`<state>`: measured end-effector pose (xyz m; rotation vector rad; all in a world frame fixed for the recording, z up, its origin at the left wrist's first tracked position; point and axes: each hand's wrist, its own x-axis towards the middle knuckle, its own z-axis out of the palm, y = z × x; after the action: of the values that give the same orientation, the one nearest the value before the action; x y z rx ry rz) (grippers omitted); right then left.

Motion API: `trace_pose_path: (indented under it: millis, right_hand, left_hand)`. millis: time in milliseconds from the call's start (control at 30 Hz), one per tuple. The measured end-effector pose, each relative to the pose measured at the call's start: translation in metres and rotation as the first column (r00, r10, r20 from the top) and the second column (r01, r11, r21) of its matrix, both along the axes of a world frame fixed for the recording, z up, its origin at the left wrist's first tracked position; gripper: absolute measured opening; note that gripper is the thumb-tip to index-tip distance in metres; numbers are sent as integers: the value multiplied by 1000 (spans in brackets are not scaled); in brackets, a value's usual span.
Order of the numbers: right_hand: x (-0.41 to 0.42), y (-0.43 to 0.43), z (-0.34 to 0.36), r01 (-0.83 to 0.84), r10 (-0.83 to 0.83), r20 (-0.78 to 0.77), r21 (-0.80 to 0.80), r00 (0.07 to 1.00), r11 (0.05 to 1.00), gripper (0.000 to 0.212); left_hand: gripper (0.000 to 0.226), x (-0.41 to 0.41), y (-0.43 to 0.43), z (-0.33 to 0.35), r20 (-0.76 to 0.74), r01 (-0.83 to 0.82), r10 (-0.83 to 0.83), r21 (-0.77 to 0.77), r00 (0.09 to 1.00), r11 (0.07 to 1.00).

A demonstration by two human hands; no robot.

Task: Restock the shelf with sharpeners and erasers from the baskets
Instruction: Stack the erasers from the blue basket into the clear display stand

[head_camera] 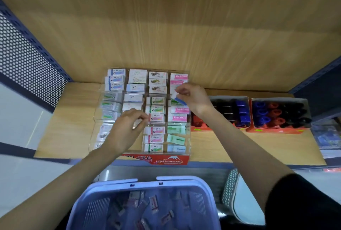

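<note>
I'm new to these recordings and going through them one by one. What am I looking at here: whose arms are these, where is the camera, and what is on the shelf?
There is no machine here. A person wears one camera on the head, looking forward and down, so the two bare arms are their own.

On the wooden shelf stands a clear display tray with rows of small boxed erasers. Beside it on the right are two orange boxes of blue, red and black items, too blurred to name.

The right hand pinches a blue and white eraser above the tray's right column. The left hand reaches into the tray's middle; whether it holds anything is unclear.

Below, a purple basket holds loose erasers.
</note>
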<state>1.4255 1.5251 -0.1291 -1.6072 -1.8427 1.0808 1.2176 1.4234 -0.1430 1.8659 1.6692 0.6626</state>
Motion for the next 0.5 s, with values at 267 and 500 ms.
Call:
trace_pose_path:
  millis: [267,500]
  right_hand:
    - [-3,7,-29,-389,198,563,242,803,889,25]
    - [-3,-24,-50,-337,110,508,380,854,861,65]
  left_hand:
    - [16,-1,-126,-38,251,62,1,-241,968,968]
    - [13,-21,-179,-82,202,-20,121,-438,972,899]
